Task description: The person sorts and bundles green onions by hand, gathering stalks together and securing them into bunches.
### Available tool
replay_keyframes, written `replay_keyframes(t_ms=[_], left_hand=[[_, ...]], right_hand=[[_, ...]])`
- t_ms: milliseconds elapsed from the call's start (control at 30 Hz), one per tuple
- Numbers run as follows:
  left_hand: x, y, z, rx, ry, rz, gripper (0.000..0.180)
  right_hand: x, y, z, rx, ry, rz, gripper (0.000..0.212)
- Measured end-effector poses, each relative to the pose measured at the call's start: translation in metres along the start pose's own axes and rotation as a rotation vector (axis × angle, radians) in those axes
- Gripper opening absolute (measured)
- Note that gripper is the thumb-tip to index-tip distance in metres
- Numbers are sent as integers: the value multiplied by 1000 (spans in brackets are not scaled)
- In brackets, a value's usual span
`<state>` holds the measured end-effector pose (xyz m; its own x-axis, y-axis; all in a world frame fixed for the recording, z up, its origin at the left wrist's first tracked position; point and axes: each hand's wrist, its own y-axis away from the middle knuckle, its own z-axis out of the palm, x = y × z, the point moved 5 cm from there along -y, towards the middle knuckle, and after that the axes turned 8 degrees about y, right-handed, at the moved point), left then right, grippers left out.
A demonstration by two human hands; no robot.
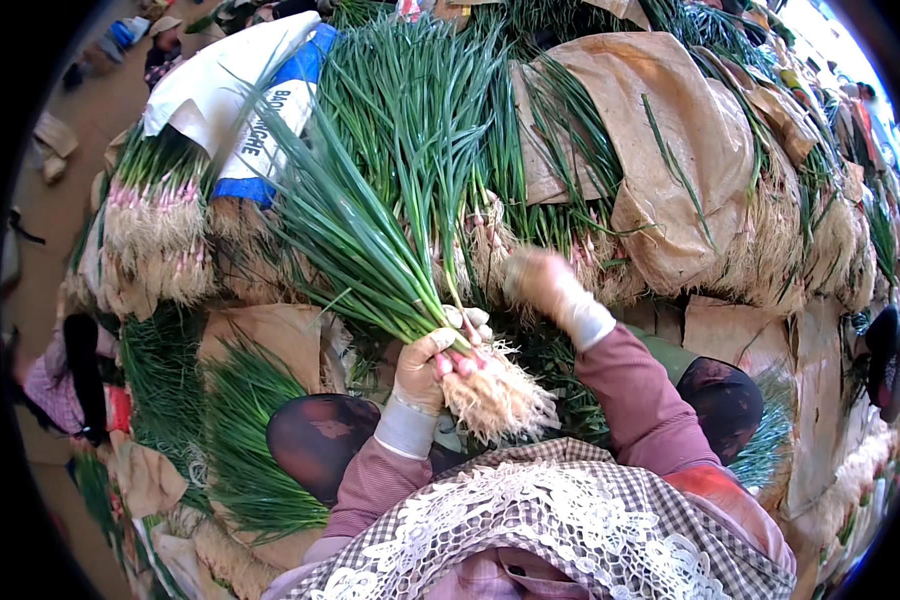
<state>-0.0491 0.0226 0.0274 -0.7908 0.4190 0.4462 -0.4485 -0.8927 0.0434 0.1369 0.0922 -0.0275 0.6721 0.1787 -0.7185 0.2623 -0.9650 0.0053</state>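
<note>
My left hand [425,370], in a pale glove, is closed around a bunch of spring onions [370,245] just above their pink bulbs. The long green leaves slant up and to the left, and the tangled pale roots [500,395] hang to the right of my fist. My right hand [545,285], also gloved, is up and to the right of those roots, apart from the bunch. Motion smears its fingers, so whether it holds anything is hidden. Beyond both hands lies a thick row of spring onions [400,110], roots toward me.
Brown sacking [680,150] covers part of the row on the right; a white and blue sack [270,130] covers some at left. Loose green leaves [255,440] lie beside my left knee [320,440]. Other people sit at the left edge [70,375] and far upper left [163,45].
</note>
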Motion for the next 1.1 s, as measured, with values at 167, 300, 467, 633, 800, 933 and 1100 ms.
replay_keyframes(t_ms=[167, 300, 467, 633, 800, 933, 1100], left_hand=[[-24, -5, -12, 151, 188, -107, 20], [-20, -8, -8, 69, 213, -56, 18], [-20, -15, -4, 130, 79, -38, 19], [-34, -16, -9, 183, 44, -128, 22], [-41, -10, -24, 249, 104, -127, 25], [-44, -6, -24, 137, -61, -209, 24], [-33, -5, -18, 60, -11, -90, 25]], right_hand=[[41, -37, -28, -175, 457, 571, 34], [35, -18, -47, -125, -447, 453, 35], [-9, 25, -72, 77, -539, 322, 27], [-61, 55, -30, -233, 161, 105, 26], [-29, 36, -26, -197, -216, 259, 49], [-16, 18, 11, -2, -905, 234, 26], [-8, 30, 68, -78, -681, 412, 16]])
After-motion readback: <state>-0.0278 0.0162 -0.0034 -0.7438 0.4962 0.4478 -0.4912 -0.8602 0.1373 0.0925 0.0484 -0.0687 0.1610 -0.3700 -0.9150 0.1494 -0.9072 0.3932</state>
